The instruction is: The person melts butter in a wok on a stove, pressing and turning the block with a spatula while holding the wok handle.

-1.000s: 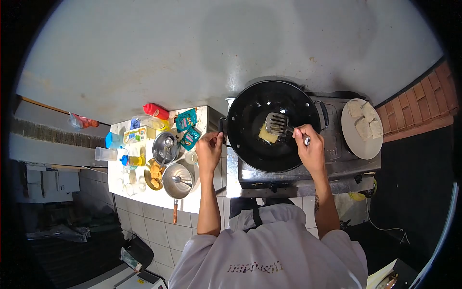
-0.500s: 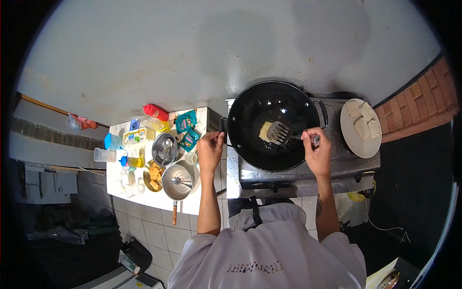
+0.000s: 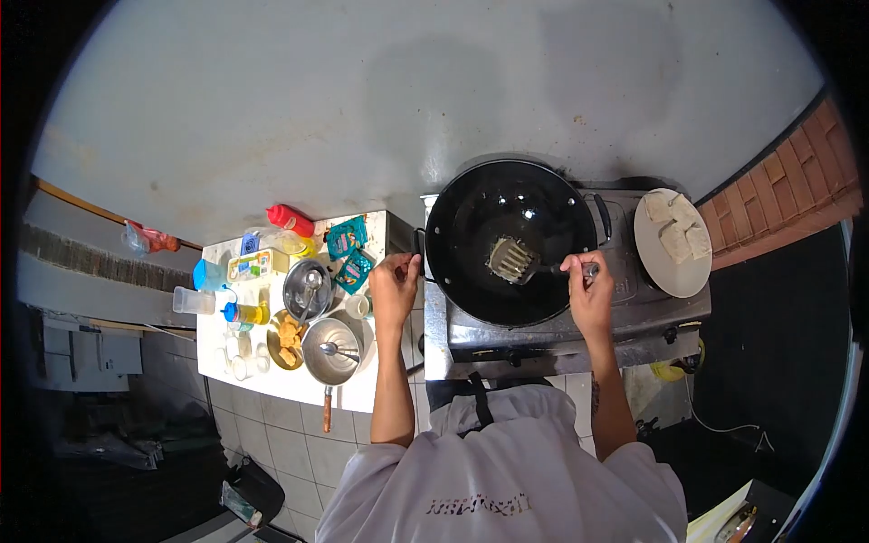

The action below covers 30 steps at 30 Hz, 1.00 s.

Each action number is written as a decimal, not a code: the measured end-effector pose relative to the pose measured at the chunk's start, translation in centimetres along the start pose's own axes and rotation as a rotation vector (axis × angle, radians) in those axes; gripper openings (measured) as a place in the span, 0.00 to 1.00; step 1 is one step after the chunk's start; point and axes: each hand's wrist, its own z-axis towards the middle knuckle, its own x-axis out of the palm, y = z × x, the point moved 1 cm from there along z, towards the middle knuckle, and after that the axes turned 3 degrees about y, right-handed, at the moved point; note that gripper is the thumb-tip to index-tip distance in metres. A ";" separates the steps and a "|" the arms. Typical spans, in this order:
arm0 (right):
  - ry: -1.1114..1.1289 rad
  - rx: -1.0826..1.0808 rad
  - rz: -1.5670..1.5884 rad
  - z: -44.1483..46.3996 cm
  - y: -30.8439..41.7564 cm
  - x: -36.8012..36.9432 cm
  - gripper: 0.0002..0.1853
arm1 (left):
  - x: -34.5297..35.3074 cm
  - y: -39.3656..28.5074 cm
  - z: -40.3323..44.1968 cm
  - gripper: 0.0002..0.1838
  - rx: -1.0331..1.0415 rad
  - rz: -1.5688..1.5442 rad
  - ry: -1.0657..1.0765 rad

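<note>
A black wok (image 3: 471, 195) with two side handles sits on the stove. My left hand (image 3: 396, 285) is closed at the lower end of its left handle (image 3: 418, 242), thumb and fingers pinched there. With my right hand (image 3: 590, 294) I grip the handle of a slotted spatula (image 3: 513, 261). The spatula's head lies over a pale, square piece of food (image 3: 493, 258) in the wok's middle and covers most of it. Shiny liquid shows around it. To the right of the wok, an oval plate (image 3: 679, 279) bears several similar pale pieces (image 3: 675, 242).
Left of the stove (image 3: 579, 342), a white table (image 3: 217, 339) holds a saucepan (image 3: 331, 366), a metal bowl (image 3: 299, 288), a bowl of fried pieces (image 3: 288, 342), teal packets (image 3: 353, 271), a red bottle (image 3: 290, 219) and several containers. A wall (image 3: 272, 109) rises behind.
The spatula's head has shifted left and now lies over the food piece, which was mostly visible beside it before. My left hand stays at the wok's handle.
</note>
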 end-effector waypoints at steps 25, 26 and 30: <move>-0.007 0.001 -0.028 0.8 0.1 -0.5 0.05 | -0.2 -0.4 -0.4 0.13 -0.017 0.023 0.005; -0.006 0.000 -0.028 0.8 0.1 -0.2 0.05 | -0.1 -0.3 -0.4 0.13 -0.009 0.024 0.001; 0.014 -0.042 0.113 0.4 -0.6 1.1 0.04 | 0.0 -0.1 -0.3 0.13 0.007 0.009 -0.012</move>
